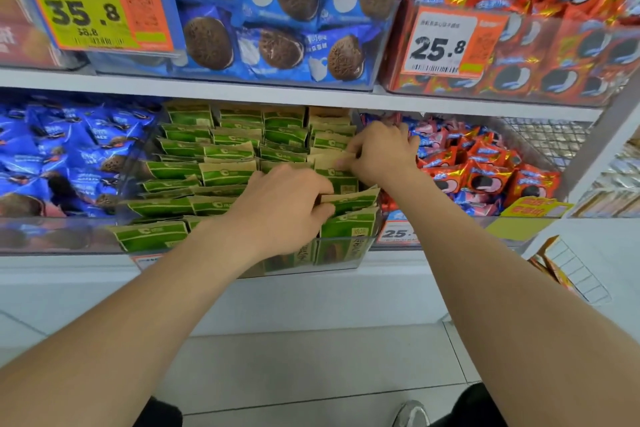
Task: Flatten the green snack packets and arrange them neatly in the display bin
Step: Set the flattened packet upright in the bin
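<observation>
Landmark: a clear plastic display bin is standing on the lower white shelf, and all places below are told from it.
Task thing: flat green snack packets with tan top edges are standing inside the bin in several rows, from its front wall to its back. Most are leaning backward, and some on the left side are sitting crooked.
Left hand: the left hand is reaching into the front right part of the bin. Its fingers are curling over the tan top of one packet there, and the fingertips are hiding among the packets.
Right hand: the right hand is working in the right row, further back in the bin. Its thumb and fingers are pinching the tan top edge of one packet.
Left of the bin: shiny blue cookie packets are lying in a loose heap.
Right of the bin: red and blue cookie packets are piling up in a wire basket.
Above the bin: a white shelf board is carrying more blue and red cookie packets, with a yellow price tag reading 35.8 and a white price tag reading 25.8.
</observation>
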A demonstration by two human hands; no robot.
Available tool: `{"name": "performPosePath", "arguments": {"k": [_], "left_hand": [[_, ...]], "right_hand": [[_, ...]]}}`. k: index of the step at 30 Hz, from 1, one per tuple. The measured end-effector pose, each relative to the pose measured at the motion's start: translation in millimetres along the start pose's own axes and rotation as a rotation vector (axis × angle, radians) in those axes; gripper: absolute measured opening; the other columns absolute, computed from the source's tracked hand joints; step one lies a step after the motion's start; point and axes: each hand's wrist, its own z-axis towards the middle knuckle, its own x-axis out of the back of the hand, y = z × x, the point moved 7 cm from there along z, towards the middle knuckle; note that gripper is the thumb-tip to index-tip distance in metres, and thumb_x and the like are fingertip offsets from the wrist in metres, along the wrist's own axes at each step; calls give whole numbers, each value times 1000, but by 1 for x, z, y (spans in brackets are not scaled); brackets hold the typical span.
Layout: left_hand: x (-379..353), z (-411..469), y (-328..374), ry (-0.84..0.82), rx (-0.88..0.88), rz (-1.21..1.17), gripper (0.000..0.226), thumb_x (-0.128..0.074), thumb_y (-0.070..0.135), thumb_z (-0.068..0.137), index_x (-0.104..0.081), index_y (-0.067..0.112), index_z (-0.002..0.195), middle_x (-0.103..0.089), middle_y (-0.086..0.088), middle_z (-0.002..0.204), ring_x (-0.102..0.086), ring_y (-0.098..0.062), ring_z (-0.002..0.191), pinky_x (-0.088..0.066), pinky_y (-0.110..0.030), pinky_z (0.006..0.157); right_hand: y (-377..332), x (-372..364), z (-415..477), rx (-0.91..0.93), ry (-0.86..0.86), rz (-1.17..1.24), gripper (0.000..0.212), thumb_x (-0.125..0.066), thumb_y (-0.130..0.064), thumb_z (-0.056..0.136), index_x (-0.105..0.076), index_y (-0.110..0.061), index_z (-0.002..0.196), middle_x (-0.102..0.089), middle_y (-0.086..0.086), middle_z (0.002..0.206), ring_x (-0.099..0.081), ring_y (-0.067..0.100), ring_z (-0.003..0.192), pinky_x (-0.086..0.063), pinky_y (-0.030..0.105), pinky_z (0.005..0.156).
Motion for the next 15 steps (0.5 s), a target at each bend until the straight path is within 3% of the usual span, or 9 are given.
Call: {"name": "performPosePath", "arguments": {"k": [2,4,7,9,11,13,15], "left_hand": [[0,-3,3,-20,0,37,21,-60,48,104,-72,32,98,-60,14,78,-51,-8,81,-48,-48,93],[1,-8,7,-22,4,62,25,-61,52,102,-68,35,118,-65,15,93,-55,-17,97,-49,-50,98],[4,-14,10,22,24,44,37,-67,50,100,-54,27,127,-69,7,112,-62,-18,103,-55,-48,97],[8,-19,13,82,28,9,40,-72,45,98,-44,24,118,-68,6,100,-64,-12,82,-59,-39,77],[12,-23,15,121,44,-3,43,-74,43,97,-39,24,113,-62,8,85,-58,-7,65,-52,-30,58],[14,-28,17,131,54,25,42,-74,42,97,-39,23,113,-56,11,76,-51,-4,57,-41,-25,51],[14,-31,18,138,53,63,40,-72,42,99,-41,23,113,-52,13,74,-47,-3,54,-35,-22,50]], "right_hand": [[6,5,-9,34,54,181,24,-88,-52,81,-80,-36,97,-72,1,111,-55,41,127,-41,57,112],[14,17,-24,91,143,380,22,-91,-42,80,-79,-30,94,-68,-9,85,-67,23,96,-55,48,94],[21,46,-58,205,215,627,19,-82,-36,92,-80,-19,86,-70,-8,71,-63,7,67,-57,36,71],[16,54,-82,305,18,736,25,-79,-40,94,-82,-16,86,-74,-5,71,-63,11,63,-55,30,64],[13,49,-96,396,-152,654,13,-84,-32,91,-84,-18,90,-79,-7,81,-70,10,75,-57,25,71],[16,42,-95,426,-121,484,5,-83,-21,92,-85,-21,96,-79,-13,88,-69,2,80,-53,17,72],[18,35,-91,397,-78,380,11,-79,-18,96,-84,-21,104,-78,-11,93,-66,-2,79,-45,8,71]]}}
